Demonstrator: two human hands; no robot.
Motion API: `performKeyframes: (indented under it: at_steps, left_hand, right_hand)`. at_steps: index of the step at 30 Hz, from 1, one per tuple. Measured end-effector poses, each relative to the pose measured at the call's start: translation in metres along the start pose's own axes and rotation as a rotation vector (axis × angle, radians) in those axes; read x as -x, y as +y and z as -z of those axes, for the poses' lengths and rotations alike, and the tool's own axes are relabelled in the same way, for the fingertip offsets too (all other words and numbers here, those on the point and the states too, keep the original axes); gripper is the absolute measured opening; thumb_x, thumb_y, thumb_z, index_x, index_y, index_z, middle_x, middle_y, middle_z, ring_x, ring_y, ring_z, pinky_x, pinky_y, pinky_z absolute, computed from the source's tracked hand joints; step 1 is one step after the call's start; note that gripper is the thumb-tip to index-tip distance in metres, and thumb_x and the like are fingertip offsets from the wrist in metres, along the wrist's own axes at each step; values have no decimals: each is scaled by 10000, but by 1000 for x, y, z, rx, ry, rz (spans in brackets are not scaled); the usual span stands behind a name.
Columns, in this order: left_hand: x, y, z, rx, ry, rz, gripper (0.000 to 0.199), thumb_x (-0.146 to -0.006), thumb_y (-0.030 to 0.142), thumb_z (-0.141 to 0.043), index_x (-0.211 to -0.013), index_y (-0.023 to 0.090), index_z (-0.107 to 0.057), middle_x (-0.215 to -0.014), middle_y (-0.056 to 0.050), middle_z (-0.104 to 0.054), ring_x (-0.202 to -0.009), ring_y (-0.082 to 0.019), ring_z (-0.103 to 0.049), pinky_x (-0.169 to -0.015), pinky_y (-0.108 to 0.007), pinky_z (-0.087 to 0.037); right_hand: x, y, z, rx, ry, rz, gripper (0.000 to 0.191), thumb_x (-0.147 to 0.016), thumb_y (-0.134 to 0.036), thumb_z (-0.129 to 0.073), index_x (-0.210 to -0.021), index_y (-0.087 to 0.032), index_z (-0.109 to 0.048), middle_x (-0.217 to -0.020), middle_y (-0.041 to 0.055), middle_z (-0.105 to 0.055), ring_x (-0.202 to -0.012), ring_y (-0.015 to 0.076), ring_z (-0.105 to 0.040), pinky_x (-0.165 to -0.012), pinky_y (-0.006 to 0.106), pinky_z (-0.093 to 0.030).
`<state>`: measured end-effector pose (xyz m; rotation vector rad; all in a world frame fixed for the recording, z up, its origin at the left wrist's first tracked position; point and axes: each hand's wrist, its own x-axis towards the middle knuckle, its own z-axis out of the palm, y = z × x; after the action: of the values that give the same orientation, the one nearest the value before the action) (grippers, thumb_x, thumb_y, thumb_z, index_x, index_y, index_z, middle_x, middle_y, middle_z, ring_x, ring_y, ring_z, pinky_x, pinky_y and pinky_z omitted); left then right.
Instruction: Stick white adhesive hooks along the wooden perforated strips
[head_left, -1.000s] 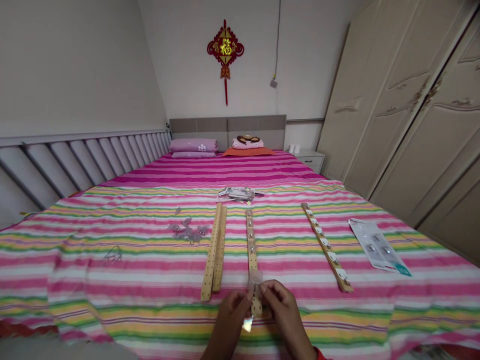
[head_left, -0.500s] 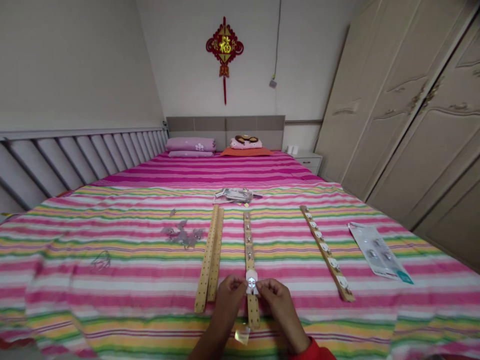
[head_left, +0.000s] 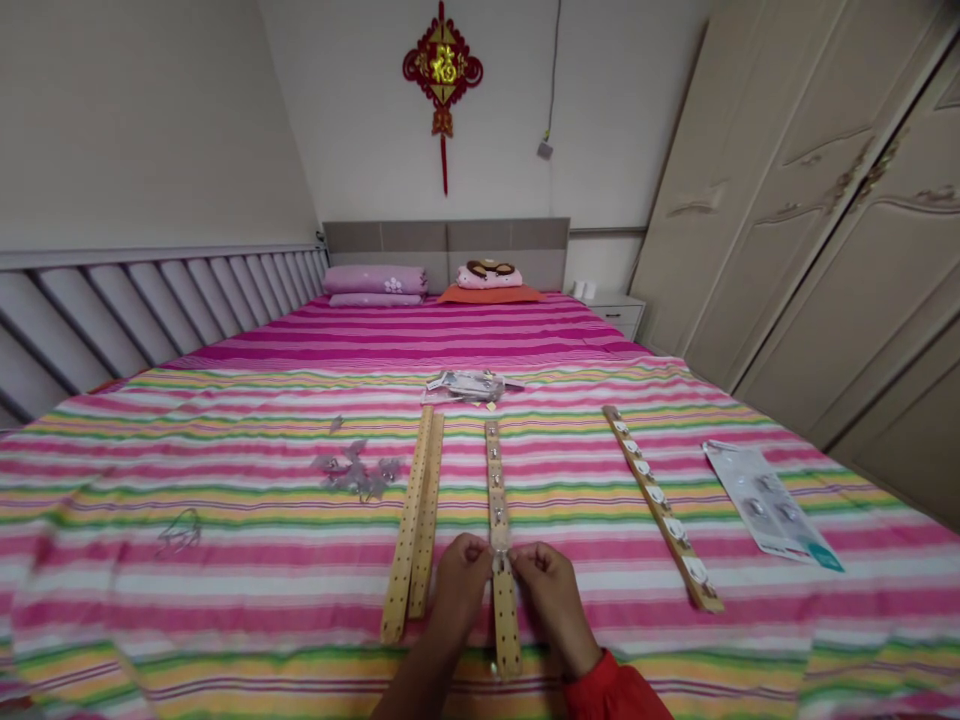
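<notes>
Left hand (head_left: pixel 461 585) | right hand (head_left: pixel 547 600) | pinching small hook (head_left: pixel 499 557) between them | over wooden strip (head_left: pixel 506 640)

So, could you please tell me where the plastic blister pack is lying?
In the head view, the plastic blister pack lies on the striped bedspread at the far right, just right of the wooden strip with white hooks.
</notes>
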<state>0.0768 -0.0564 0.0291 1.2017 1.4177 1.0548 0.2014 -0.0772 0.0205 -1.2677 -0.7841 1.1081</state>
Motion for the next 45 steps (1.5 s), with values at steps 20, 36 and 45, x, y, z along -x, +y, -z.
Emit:
performKeyframes:
  at_steps: [20, 36, 45]
  left_hand:
    - [-1, -1, -3, -21, 14, 27, 60, -647, 209, -575, -609, 191, -533, -548, 31, -550, -556, -136, -541, -578, -251, -433]
    - [7, -1, -7, 79, 41, 68, 90, -648, 179, -592, -602, 190, -515, -554, 35, -531, -563, -131, -537, -569, -247, -436]
    - [1, 14, 91, -23, 252, -215, 213, -733, 367, -573, -801, 171, -621, -693, -9, -588, -667, -152, -552, -610, -246, -438]
  right_hand:
    - [-2, 12, 0, 39, 19, 22, 287, -570, -418, -744, -535, -173, -599, -506, -3, -603, -515, 153, -523, -534, 280, -414]
    - [0, 12, 2, -34, 6, -9, 404, -483, -475, -809, -684, -167, -642, -461, -46, -549, -467, 137, -503, -477, 260, -387]
    - [8, 9, 9, -29, -26, -50, 392, -552, -524, -758, -677, -168, -649, -454, -59, -494, -361, 71, -319, -377, 225, -201]
